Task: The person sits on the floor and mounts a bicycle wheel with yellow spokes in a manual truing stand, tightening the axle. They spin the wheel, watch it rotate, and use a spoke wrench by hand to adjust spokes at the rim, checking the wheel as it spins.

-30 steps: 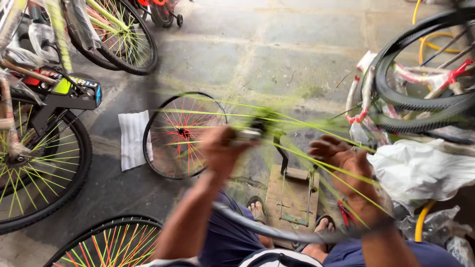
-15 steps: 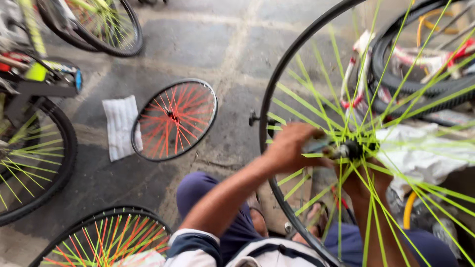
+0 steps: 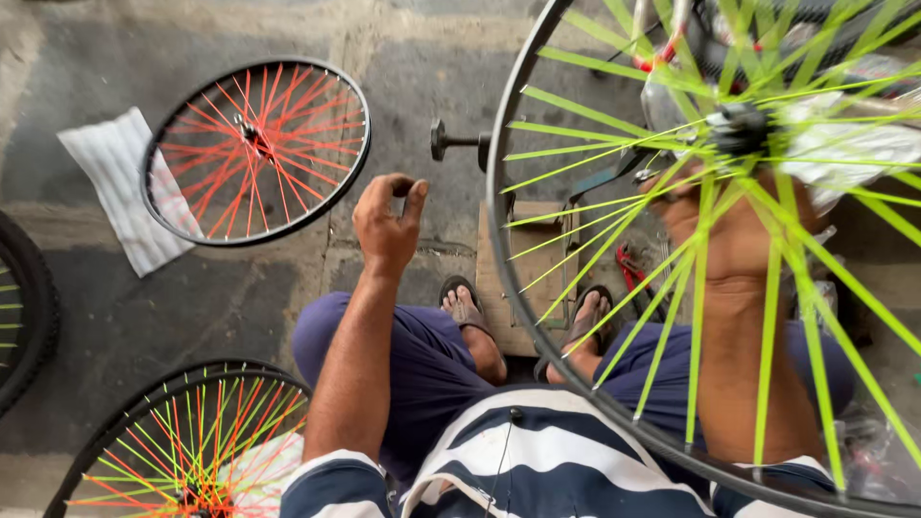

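Green-spoked wheel point(image 3: 614, 288) stood raised, its hub gripped by the right hand point(image 3: 734, 230); left hand point(image 3: 387, 223), loosely curled and empty, hovered just beside its rim.

Big wheel point(image 3: 614, 384) at 3 o'clock, right hand point(image 3: 739, 230) behind its spokes. Left hand point(image 3: 387, 223) centre; small wheel point(image 3: 257, 149) on floor at 10, cloth point(image 3: 115, 182) left of it. Third wheel point(image 3: 192, 451) at 7.

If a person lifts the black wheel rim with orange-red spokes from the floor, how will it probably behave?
The black wheel rim with orange-red spokes has no tyre and thin spokes, so it is probably light and fairly stiff. It lies flat on the grey stone floor, so unlikely to roll until stood upright.
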{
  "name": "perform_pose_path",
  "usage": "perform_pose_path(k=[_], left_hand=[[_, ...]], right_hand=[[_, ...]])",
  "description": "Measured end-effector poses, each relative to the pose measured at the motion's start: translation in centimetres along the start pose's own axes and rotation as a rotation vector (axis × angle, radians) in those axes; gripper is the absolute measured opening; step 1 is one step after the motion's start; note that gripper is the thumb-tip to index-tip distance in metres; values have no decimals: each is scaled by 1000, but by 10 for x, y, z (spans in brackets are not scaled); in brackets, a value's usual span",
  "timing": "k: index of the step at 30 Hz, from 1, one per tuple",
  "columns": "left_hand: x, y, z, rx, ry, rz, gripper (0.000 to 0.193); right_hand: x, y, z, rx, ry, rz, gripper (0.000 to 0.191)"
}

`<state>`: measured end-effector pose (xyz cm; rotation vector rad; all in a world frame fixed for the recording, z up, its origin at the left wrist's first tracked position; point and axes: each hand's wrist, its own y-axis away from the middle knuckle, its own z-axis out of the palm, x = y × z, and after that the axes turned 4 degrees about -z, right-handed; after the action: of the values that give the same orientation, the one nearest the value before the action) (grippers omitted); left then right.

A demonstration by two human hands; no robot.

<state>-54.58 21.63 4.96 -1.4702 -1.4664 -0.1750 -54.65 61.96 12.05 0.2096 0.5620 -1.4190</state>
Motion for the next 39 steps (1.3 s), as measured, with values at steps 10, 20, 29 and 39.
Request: perform_pose_path(k=[10,20,29,39], left_hand=[[2,6,12,-88,108,-30,17],[25,-15,6,-88,100,-46,18],[11,-1,10,-126,115,-1,19],[22,-8,12,-146,95,-11,17]], right_hand=[[4,12,-112,147,204,29,45],[111,-47,-84,395,307,19,19],[122,-42,-118,303,460,80,10],[130,-56,-106,233,404,182,21]])
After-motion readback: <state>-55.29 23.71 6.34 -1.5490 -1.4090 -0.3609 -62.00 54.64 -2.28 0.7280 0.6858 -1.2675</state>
